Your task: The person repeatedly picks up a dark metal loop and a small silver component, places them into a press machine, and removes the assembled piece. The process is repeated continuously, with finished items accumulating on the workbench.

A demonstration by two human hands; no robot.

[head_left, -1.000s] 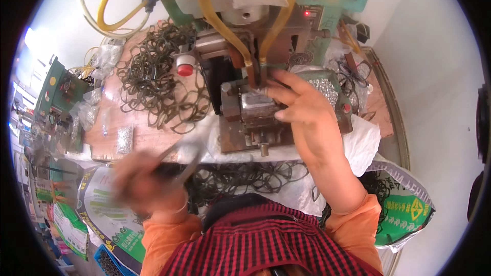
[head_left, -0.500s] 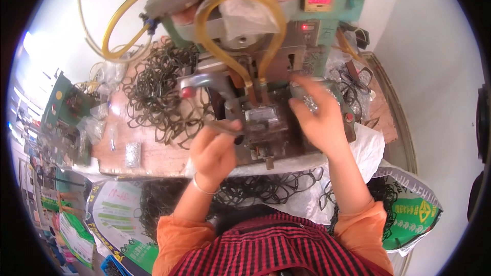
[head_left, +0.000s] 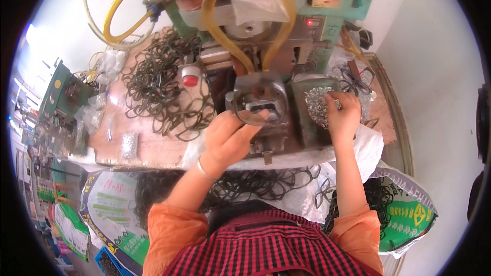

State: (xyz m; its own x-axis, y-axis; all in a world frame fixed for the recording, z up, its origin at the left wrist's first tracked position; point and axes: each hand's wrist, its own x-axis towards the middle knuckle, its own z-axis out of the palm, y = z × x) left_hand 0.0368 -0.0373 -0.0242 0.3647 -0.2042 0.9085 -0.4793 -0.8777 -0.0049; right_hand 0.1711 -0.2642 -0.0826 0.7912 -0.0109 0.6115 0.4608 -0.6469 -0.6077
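My left hand [head_left: 230,137] is closed at the front of the machine's metal die [head_left: 263,110]. Between its fingertips is a thin dark loop [head_left: 244,118], whose curve lies over the die; part of it is hidden by the fingers. My right hand [head_left: 343,117] reaches into the dark green tray [head_left: 306,130] to the right of the die. Thumb and fingers are pinched together over a heap of small silver metal pieces [head_left: 317,103]. Whatever is between those fingertips is too small to make out.
The green press [head_left: 332,30], with its lit red display and a yellow hose [head_left: 209,7], stands ahead. A tangled heap of dark loops [head_left: 158,87] lies left, near a red button [head_left: 190,80]. A small clear bag [head_left: 130,144] sits on the table; sacks [head_left: 115,209] of loops are below.
My left hand has moved right, bringing the loop over the die. My right hand has gone from beside the machine to the metal pieces, its spread fingers closing into a pinch.
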